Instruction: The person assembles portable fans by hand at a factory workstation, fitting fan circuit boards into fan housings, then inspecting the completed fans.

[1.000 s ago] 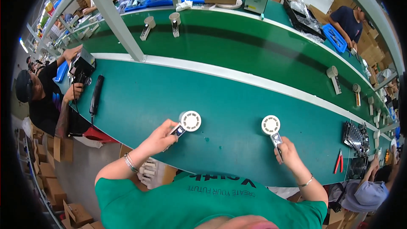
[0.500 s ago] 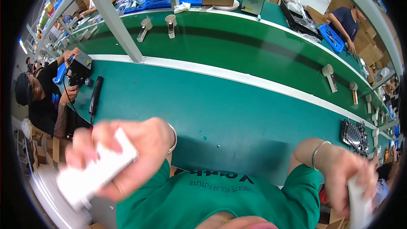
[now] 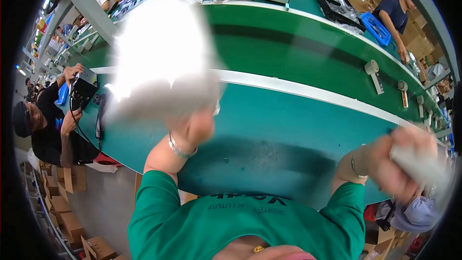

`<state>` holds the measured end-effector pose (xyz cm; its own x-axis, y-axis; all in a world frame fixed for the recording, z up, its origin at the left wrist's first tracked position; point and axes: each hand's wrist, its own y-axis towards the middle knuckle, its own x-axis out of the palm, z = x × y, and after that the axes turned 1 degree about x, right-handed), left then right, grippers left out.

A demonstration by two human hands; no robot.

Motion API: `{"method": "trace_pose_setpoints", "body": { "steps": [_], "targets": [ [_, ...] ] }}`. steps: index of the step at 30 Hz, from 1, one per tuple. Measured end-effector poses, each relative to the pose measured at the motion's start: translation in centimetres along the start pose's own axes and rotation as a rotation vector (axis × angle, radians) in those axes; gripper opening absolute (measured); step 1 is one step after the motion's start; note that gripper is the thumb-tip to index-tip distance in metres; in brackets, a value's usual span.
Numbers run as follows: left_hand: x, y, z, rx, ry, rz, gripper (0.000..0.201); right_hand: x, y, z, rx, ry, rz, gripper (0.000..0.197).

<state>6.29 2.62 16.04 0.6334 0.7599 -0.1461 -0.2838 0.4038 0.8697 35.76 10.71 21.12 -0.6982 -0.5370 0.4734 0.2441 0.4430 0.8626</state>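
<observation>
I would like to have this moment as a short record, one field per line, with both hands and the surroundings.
Left hand: mostly hidden behind a blurred white thing; grip unclear
Right hand: closed around a blurred pale thing
Table: green, in front of the person
Belt: green, beyond a white rail
Co-worker: at left, one hand on a box

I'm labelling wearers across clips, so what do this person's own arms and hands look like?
Both arms have short, plain green sleeves, with bare forearms below. The left hand has a silvery bracelet at its wrist; the right hand has a thinner silvery bangle. No gloves show. Blur hides any rings or nail details.
</observation>
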Motion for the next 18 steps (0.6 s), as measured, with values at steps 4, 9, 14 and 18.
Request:
{"method": "trace_pose_setpoints", "body": {
  "steps": [4, 9, 14, 18],
  "targets": [
    [6.7, 1.1, -9.3, -0.450, -0.655, -0.113, 0.034, -0.3, -0.3, 0.9, -0.214, -0.065, -0.183, 0.062],
    [13.0, -0.1, -23.0, -0.850, -0.580, -0.043, 0.027, 2.2, -2.1, 1.6, 0.469, -0.400, 0.113, 0.060],
    [14.2, -1.3, -29.4, -0.928, -0.008, -0.086, 0.025, 0.8, -4.9, 3.9, 0.811, -0.526, -0.139, 0.064],
    [14.0, -2.4, -29.7, -0.852, 0.546, -0.281, 0.036, 0.5, -5.3, 4.4, 0.962, -0.509, -0.259, 0.055]
  ]
}}
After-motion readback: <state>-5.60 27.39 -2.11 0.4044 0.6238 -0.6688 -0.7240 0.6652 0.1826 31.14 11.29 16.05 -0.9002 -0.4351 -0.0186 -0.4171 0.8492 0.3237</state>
